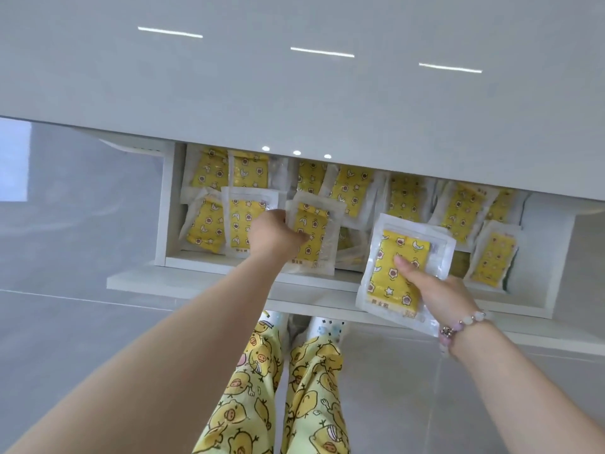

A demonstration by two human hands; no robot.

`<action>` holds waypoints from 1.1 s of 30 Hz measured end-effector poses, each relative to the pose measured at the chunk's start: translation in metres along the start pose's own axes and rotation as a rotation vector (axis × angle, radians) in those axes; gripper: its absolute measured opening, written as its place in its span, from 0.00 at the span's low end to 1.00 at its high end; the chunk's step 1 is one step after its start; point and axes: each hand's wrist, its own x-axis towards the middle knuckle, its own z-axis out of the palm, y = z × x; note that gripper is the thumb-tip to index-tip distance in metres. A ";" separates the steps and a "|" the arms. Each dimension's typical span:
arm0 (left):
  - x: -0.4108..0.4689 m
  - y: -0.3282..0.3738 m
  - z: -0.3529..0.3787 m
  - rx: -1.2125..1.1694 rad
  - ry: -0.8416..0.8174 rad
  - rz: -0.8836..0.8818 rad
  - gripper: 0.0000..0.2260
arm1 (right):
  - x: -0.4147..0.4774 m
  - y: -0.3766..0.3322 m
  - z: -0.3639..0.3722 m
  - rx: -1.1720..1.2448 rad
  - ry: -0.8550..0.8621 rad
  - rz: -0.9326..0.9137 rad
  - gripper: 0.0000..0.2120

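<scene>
An open white drawer [229,283] under a glossy white tabletop holds several clear packets with yellow patterned contents. My left hand [273,235] reaches into the drawer and grips one packet [316,234] by its left edge, holding it upright near the drawer's middle. My right hand [442,294] holds another yellow packet [397,273] above the drawer's front edge, thumb pressed on its face, fingers hidden behind it. A bead bracelet sits on my right wrist.
The white tabletop [294,93] overhangs the drawer's back half and hides part of the packets there. More packets [465,208] lean in rows at the back and right. Below are grey floor tiles [82,322] and my legs [284,388] in yellow patterned trousers.
</scene>
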 end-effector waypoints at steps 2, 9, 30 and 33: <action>0.003 0.000 0.001 0.048 0.016 -0.016 0.18 | 0.001 -0.001 0.003 -0.001 0.002 -0.016 0.26; 0.010 0.001 0.006 0.089 0.060 -0.017 0.20 | 0.001 0.004 0.012 0.018 -0.001 -0.050 0.26; 0.000 0.027 -0.006 0.655 0.097 0.246 0.08 | 0.005 -0.016 0.041 0.052 -0.030 -0.090 0.42; -0.019 0.033 -0.008 0.251 0.117 0.243 0.02 | 0.004 -0.015 0.034 0.055 -0.016 -0.074 0.38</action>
